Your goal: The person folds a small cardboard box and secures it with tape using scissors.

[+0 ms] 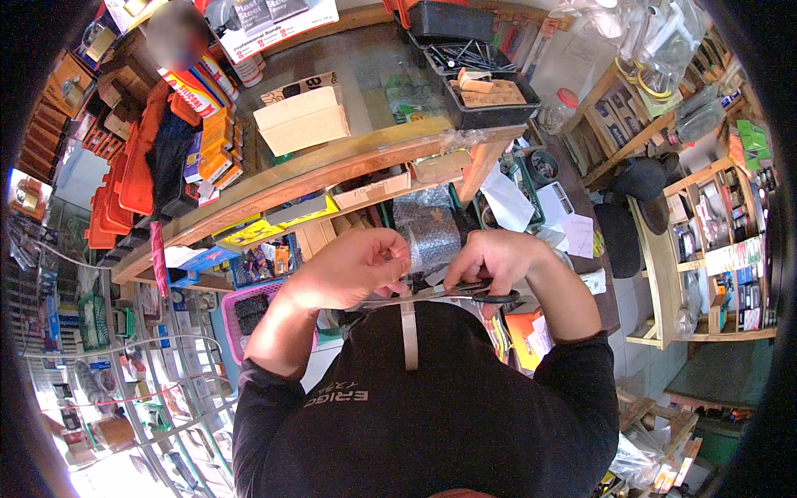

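In front of my chest, my right hand [496,259] is closed around a pair of scissors [508,297] with dark handles. Their blades point left toward my other hand. My left hand [365,264] is closed in a pinch at the upper end of a narrow pale strip [410,336], which hangs down against my black shirt. The scissor tips lie close to this strip, but whether they touch it I cannot tell. Just beyond both hands is a clear bubble-wrap piece [427,228], partly hidden by my fingers.
A wood-framed glass counter [332,178] crosses ahead, bearing an open cardboard box [303,124] and a black bin of bolts [469,58]. A pink basket [237,319] stands at left. Wooden shelves [664,274] and dark stools [621,236] are at right. Someone stands beyond the counter.
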The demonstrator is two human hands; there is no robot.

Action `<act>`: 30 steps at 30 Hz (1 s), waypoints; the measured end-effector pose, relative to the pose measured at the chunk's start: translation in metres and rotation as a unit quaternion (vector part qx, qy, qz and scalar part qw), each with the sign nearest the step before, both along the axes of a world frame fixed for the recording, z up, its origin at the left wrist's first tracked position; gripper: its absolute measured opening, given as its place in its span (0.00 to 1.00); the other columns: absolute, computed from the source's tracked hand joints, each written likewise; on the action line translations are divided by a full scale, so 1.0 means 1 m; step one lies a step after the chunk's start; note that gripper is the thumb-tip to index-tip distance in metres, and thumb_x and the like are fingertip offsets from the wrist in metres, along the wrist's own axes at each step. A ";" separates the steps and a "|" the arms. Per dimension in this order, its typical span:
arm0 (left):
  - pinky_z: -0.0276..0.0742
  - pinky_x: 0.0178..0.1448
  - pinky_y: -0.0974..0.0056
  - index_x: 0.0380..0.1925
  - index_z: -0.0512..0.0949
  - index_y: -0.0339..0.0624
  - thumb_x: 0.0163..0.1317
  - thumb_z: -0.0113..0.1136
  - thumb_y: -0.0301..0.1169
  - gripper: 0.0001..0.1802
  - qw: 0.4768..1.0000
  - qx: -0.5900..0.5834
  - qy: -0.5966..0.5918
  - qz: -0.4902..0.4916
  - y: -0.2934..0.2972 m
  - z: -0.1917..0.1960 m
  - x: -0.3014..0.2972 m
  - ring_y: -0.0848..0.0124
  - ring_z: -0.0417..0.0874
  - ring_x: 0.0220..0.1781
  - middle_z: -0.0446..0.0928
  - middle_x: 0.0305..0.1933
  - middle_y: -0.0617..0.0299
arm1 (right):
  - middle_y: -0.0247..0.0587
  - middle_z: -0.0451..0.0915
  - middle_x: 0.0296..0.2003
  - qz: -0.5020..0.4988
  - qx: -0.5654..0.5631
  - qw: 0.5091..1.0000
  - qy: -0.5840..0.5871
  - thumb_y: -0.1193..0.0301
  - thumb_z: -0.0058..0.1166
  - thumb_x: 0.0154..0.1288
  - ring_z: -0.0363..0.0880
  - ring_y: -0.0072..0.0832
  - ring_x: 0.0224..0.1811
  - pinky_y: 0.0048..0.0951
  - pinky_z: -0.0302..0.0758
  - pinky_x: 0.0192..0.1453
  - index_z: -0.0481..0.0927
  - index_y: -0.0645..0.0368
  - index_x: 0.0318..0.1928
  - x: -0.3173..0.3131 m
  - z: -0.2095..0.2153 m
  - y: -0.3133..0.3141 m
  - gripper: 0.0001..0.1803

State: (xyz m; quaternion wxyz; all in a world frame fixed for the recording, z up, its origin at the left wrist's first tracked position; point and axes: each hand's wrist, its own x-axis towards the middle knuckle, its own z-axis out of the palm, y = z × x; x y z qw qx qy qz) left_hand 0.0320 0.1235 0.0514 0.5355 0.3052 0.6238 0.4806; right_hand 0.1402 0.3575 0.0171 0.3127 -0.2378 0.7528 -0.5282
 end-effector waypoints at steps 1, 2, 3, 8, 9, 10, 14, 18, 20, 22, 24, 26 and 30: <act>0.75 0.32 0.73 0.35 0.73 0.36 0.65 0.53 0.33 0.10 1.000 0.003 0.007 -0.005 0.000 -0.001 0.000 0.75 0.82 0.33 0.75 0.31 0.64 | 0.28 0.73 0.16 -0.006 -0.002 1.000 0.000 0.64 0.73 0.37 0.63 0.16 0.16 0.24 0.58 0.20 0.79 0.59 0.43 0.001 0.000 0.000 0.28; 0.75 0.32 0.73 0.35 0.72 0.36 0.65 0.53 0.33 0.10 1.000 0.006 0.015 -0.009 0.000 -0.002 0.000 0.75 0.82 0.33 0.75 0.31 0.64 | 0.28 0.73 0.15 -0.012 -0.005 1.000 -0.001 0.64 0.73 0.37 0.63 0.16 0.15 0.24 0.58 0.20 0.80 0.59 0.43 0.002 -0.001 0.000 0.28; 0.75 0.32 0.73 0.36 0.72 0.36 0.65 0.52 0.33 0.10 1.000 0.009 0.022 -0.014 0.000 -0.002 -0.001 0.75 0.82 0.33 0.75 0.31 0.64 | 0.28 0.72 0.15 -0.019 -0.008 1.000 -0.001 0.64 0.73 0.38 0.62 0.16 0.15 0.24 0.57 0.20 0.80 0.59 0.43 0.003 -0.001 0.000 0.28; 0.75 0.32 0.73 0.36 0.72 0.36 0.65 0.52 0.34 0.10 1.000 0.000 0.026 -0.003 -0.001 0.000 0.001 0.75 0.82 0.33 0.75 0.32 0.63 | 0.27 0.71 0.14 -0.012 0.023 1.000 -0.017 0.65 0.73 0.38 0.62 0.15 0.15 0.23 0.57 0.20 0.80 0.59 0.43 0.003 0.007 -0.002 0.28; 0.75 0.32 0.73 0.36 0.72 0.37 0.65 0.52 0.34 0.10 1.000 -0.003 0.025 0.003 0.000 0.002 0.002 0.75 0.82 0.33 0.75 0.32 0.64 | 0.27 0.71 0.13 -0.007 0.032 0.999 -0.014 0.65 0.73 0.37 0.61 0.15 0.15 0.24 0.57 0.20 0.80 0.59 0.43 0.003 0.007 -0.002 0.28; 0.75 0.33 0.72 0.36 0.71 0.38 0.65 0.52 0.33 0.09 1.000 -0.010 0.025 0.001 0.000 0.005 0.002 0.73 0.82 0.33 0.75 0.33 0.64 | 0.27 0.71 0.13 -0.009 0.027 0.999 -0.015 0.65 0.73 0.37 0.61 0.15 0.15 0.23 0.56 0.20 0.80 0.59 0.43 0.003 0.007 -0.002 0.28; 0.77 0.35 0.70 0.34 0.71 0.41 0.66 0.52 0.32 0.06 1.000 -0.021 0.021 -0.006 0.000 0.008 0.001 0.71 0.82 0.35 0.74 0.35 0.64 | 0.27 0.70 0.12 -0.010 0.014 1.000 -0.007 0.64 0.73 0.38 0.62 0.15 0.14 0.23 0.56 0.19 0.80 0.59 0.43 0.003 0.003 0.002 0.28; 0.77 0.34 0.70 0.35 0.71 0.42 0.66 0.50 0.32 0.06 1.000 -0.006 0.026 -0.015 -0.002 0.002 -0.002 0.72 0.81 0.37 0.76 0.35 0.64 | 0.27 0.70 0.12 0.002 0.009 1.000 -0.011 0.63 0.73 0.39 0.62 0.15 0.14 0.23 0.56 0.18 0.79 0.60 0.44 0.001 0.003 0.005 0.29; 0.77 0.34 0.71 0.36 0.71 0.42 0.66 0.50 0.32 0.06 0.999 -0.009 0.033 -0.019 -0.002 0.004 -0.003 0.73 0.81 0.38 0.77 0.35 0.64 | 0.27 0.69 0.12 0.002 0.002 1.000 -0.002 0.64 0.73 0.39 0.62 0.15 0.14 0.23 0.56 0.18 0.79 0.61 0.43 0.001 0.005 0.003 0.28; 0.77 0.34 0.71 0.36 0.71 0.42 0.66 0.50 0.32 0.06 0.999 -0.009 0.035 -0.020 -0.003 0.004 -0.004 0.73 0.81 0.38 0.77 0.35 0.64 | 0.27 0.69 0.12 0.007 0.000 1.000 0.000 0.64 0.73 0.39 0.62 0.15 0.14 0.23 0.56 0.18 0.79 0.61 0.42 0.001 0.009 0.002 0.28; 0.76 0.33 0.71 0.36 0.71 0.42 0.66 0.50 0.31 0.05 0.999 -0.006 0.030 -0.016 -0.004 0.003 -0.004 0.73 0.81 0.38 0.78 0.35 0.64 | 0.26 0.68 0.12 0.018 0.002 1.000 -0.004 0.63 0.73 0.40 0.62 0.15 0.14 0.23 0.56 0.18 0.79 0.61 0.41 0.000 0.014 0.001 0.27; 0.76 0.33 0.71 0.36 0.71 0.42 0.66 0.50 0.32 0.06 0.999 -0.004 0.031 -0.018 -0.005 0.000 -0.005 0.73 0.81 0.38 0.78 0.35 0.64 | 0.26 0.68 0.11 0.021 0.006 1.000 -0.010 0.63 0.73 0.41 0.61 0.15 0.14 0.23 0.56 0.18 0.78 0.61 0.41 0.000 0.015 0.000 0.27; 0.76 0.32 0.71 0.35 0.71 0.42 0.65 0.50 0.32 0.06 0.999 0.002 0.034 -0.024 -0.006 -0.003 -0.006 0.73 0.81 0.38 0.78 0.35 0.64 | 0.26 0.67 0.11 0.033 0.028 0.999 0.000 0.62 0.72 0.42 0.61 0.16 0.14 0.23 0.57 0.19 0.78 0.60 0.41 0.001 0.021 -0.002 0.26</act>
